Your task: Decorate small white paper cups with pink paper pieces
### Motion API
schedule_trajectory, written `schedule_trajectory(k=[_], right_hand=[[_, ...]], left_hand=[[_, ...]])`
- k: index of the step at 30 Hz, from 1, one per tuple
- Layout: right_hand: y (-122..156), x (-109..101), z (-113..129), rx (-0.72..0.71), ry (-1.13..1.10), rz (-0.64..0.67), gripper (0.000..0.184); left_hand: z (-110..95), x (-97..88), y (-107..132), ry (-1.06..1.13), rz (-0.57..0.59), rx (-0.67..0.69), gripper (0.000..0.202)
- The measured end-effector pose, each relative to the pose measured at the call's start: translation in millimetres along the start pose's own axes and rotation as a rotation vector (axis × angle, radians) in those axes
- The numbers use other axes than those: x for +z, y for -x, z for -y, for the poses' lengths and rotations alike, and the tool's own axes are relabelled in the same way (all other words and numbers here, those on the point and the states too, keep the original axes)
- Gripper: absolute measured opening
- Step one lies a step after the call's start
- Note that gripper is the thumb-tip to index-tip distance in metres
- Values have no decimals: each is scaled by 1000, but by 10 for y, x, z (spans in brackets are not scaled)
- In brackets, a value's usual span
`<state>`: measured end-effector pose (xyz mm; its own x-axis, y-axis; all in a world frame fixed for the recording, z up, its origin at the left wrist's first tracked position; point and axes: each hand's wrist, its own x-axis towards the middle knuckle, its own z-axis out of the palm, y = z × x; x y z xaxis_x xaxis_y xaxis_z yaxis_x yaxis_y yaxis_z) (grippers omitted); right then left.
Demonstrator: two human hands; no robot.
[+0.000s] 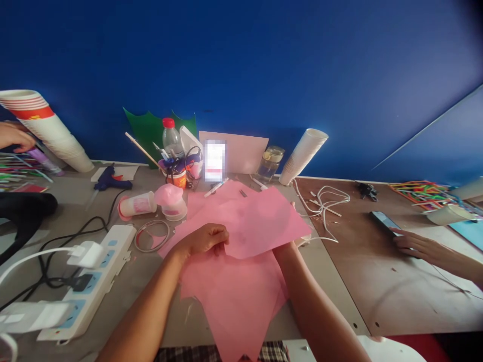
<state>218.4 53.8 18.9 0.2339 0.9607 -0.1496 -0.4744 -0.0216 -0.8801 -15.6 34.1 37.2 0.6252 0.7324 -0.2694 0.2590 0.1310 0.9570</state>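
Note:
A sheet of pink paper (264,221) is raised above the table between my hands. My left hand (211,239) is closed, its thumb and fingers pinching the sheet's left edge. Behind and under the right part of the sheet is my right hand (284,250), supporting it; most of its fingers are hidden, with a fingertip just showing at the far edge. More cut pink paper (234,296) lies beneath, one piece hanging over the table's front edge. A cup topped with pink paper (169,198) stands to the left, beside a tipped paper cup (138,205) and a ring (152,236).
At left are a power strip (92,281) with plugs and a blue glue gun (111,180). A lit phone (215,161), a bottle (172,138), a jar (271,163) and stacked cups (304,156) line the back. Another person's hand (415,244) touches a phone at right; another hand (15,137) is far left.

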Motion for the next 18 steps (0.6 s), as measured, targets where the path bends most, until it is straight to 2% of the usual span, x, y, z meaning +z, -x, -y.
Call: schedule_trajectory(k=[2,6,8,10,14,15,16,18], right_hand=[[76,35,64,50,-146,24,49],[155,115,221,66,-100,170,66],[146,152,314,-7,-69,157,66],[120,187,398,-126,-42,126,58],[108,229,485,-333,100,74,47],[123,228,497,-367,168,41,45],[145,220,514,-398,249,4,44],[188,175,574,-472,411,-60,43]], left_hand=[[8,-26,8,-56,-10,-10,39],[28,-82,0,-175,-125,-5,41],[23,-105,6,-264,-173,-8,40],[-4,-124,37,-343,-156,-13,39],[-106,-171,151,-348,47,-90,39],[-130,-183,175,-343,67,-106,42],[-149,-190,191,-346,47,-106,45],[-160,-186,189,-354,-66,-57,47]])
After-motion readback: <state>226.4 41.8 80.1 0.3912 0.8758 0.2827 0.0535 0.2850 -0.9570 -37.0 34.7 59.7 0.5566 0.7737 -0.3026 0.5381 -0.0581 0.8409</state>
